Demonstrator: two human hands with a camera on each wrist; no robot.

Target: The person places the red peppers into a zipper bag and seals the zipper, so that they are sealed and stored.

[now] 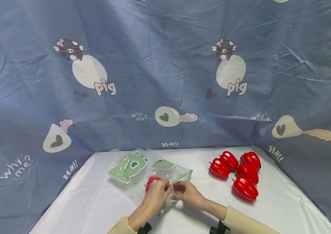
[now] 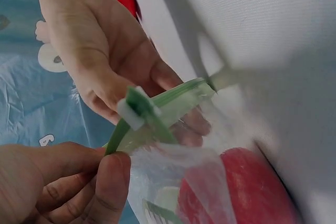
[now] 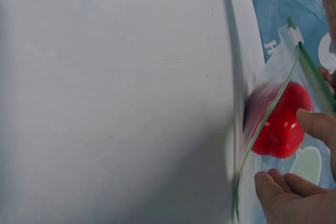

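We've got the bag [image 1: 165, 174], pepper [image 1: 152, 182] inside, just left of the grip: left hand [image 1: 156, 193] pinching it, right hand [image 1: 191, 196] loosely spread close by. White table [image 1: 86, 195] underneath, five more peppers [image 1: 244, 188] off right, blue curtain [image 1: 165, 71] behind.

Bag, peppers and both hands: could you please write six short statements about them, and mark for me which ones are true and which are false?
1. One pepper is inside the bag. True.
2. The left hand pinches the edge of the bag. True.
3. The bag's mouth is sealed all along. False: it stands open.
4. The right hand is at the bag's mouth, thumb and fingers apart. True.
5. Every pepper is in the bag. False: five loose peppers lie to its right in the head view.
6. The loose peppers are green. False: they are red.
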